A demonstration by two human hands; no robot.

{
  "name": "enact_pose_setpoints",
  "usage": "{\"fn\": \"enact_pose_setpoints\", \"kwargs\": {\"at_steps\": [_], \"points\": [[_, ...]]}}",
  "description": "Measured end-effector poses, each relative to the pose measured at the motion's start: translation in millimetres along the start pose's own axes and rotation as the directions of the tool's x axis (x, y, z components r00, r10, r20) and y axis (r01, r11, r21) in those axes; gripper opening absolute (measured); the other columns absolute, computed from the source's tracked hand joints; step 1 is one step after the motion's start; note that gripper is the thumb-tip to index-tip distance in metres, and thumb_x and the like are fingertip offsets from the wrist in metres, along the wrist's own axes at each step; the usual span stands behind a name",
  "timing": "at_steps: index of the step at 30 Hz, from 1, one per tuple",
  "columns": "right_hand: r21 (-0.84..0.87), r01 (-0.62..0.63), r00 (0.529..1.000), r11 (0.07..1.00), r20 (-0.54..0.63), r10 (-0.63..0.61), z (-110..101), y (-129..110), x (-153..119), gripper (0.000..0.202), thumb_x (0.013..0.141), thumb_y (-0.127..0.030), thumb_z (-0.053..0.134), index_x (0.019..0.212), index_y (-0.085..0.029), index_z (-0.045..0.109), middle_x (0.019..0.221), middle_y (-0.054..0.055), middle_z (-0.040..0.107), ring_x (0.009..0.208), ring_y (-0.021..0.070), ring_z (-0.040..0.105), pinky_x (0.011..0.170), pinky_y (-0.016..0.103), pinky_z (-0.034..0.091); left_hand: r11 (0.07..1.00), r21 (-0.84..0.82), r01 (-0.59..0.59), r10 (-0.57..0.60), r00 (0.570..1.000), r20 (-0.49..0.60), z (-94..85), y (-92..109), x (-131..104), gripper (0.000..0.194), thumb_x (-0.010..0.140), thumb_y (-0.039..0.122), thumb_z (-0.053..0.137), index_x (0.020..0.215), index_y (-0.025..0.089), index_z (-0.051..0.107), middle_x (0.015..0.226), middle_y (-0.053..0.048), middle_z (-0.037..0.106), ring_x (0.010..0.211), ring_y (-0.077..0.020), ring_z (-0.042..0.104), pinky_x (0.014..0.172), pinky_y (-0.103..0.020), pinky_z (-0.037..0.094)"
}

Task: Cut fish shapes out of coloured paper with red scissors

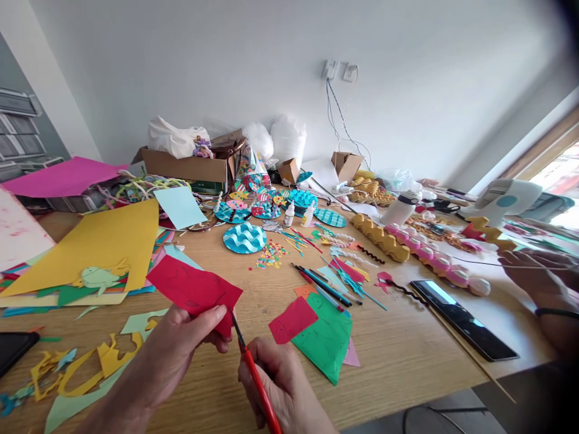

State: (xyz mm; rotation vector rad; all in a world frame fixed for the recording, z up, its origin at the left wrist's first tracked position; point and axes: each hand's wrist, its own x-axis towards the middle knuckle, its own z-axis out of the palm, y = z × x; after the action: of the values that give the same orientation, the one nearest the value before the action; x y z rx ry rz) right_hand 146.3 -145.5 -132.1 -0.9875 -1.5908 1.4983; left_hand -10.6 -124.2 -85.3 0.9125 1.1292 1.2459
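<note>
Near the table's (384,337) near edge, I have my right hand (283,374) closed round red-handled scissors (257,378), blades at the right edge of a red sheet (194,286), which my left hand (181,337) pinches between thumb and fingers above the wood. Beyond my right hand, a smaller red piece (294,319) overlaps a green sheet (328,337), with pens (329,288) just past them. Toward the far edge I see a wavy blue-and-white disc (244,238), then a cardboard box (185,166).
</note>
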Motion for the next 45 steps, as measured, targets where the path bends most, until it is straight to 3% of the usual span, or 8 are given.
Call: {"fn": "enact_pose_setpoints", "kwargs": {"at_steps": [9, 21, 27, 34, 45], "points": [[0.191, -0.145, 0.989, 0.971, 0.013, 0.145, 6.2, -6.7, 1.8, 0.064, 0.070, -0.082, 0.051, 0.067, -0.019, 0.046, 0.044, -0.008, 0.040, 0.036, 0.0055, 0.034, 0.036, 0.017, 0.024, 0.998, -0.055, -0.020, 0.020, 1.000, -0.005, 1.4, -10.6, 0.1, 0.016, 0.067, 0.029, 0.074, 0.057, 0.019, 0.067, 0.055, 0.003, 0.066, 0.053, -0.0134, 0.057, 0.047, -0.022, 0.051], [0.318, -0.150, 0.988, 0.936, 0.014, 0.154, 11.6, -9.2, 3.4, 0.068, 0.059, -0.086, 0.057, 0.068, -0.019, 0.048, 0.040, -0.010, 0.040, 0.031, 0.0034, 0.032, 0.033, 0.015, 0.022, 0.994, -0.110, 0.024, -0.018, 0.998, 0.061, 7.5, -13.1, -4.2, 0.020, 0.070, 0.029, 0.072, 0.053, 0.019, 0.066, 0.049, 0.004, 0.063, 0.048, -0.0127, 0.057, 0.048, -0.021, 0.050], [0.375, -0.108, 0.992, 0.921, -0.022, 0.125, 14.4, 3.5, 5.8, 0.065, 0.065, -0.082, 0.057, 0.074, -0.018, 0.051, 0.039, -0.011, 0.039, 0.029, 0.0033, 0.030, 0.030, 0.015, 0.020, 0.990, -0.133, 0.041, -0.033, 0.997, 0.065, 11.2, -14.1, -3.7, 0.021, 0.068, 0.030, 0.073, 0.051, 0.020, 0.067, 0.046, 0.003, 0.063, 0.046, -0.0131, 0.057, 0.047, -0.021, 0.049], [0.387, -0.133, 0.984, 0.912, -0.056, 0.167, 17.8, 12.4, 5.8, 0.071, 0.059, -0.085, 0.058, 0.077, -0.017, 0.055, 0.040, -0.011, 0.040, 0.028, 0.0033, 0.028, 0.028, 0.016, 0.019, 0.994, -0.101, 0.035, -0.037, 0.999, -0.020, 16.1, -12.8, -2.2, 0.020, 0.063, 0.028, 0.074, 0.047, 0.019, 0.066, 0.044, 0.003, 0.064, 0.047, -0.0127, 0.057, 0.049, -0.020, 0.049], [0.355, -0.093, 0.989, 0.930, -0.077, 0.129, 16.5, 15.6, 6.0, 0.065, 0.065, -0.083, 0.055, 0.070, -0.019, 0.047, 0.041, -0.011, 0.036, 0.028, 0.0031, 0.026, 0.028, 0.017, 0.020, 0.996, -0.089, 0.027, -0.030, 0.999, -0.029, 14.2, -14.1, -2.8, 0.015, 0.065, 0.025, 0.074, 0.053, 0.020, 0.067, 0.051, 0.004, 0.067, 0.051, -0.0133, 0.058, 0.053, -0.022, 0.051]]}}
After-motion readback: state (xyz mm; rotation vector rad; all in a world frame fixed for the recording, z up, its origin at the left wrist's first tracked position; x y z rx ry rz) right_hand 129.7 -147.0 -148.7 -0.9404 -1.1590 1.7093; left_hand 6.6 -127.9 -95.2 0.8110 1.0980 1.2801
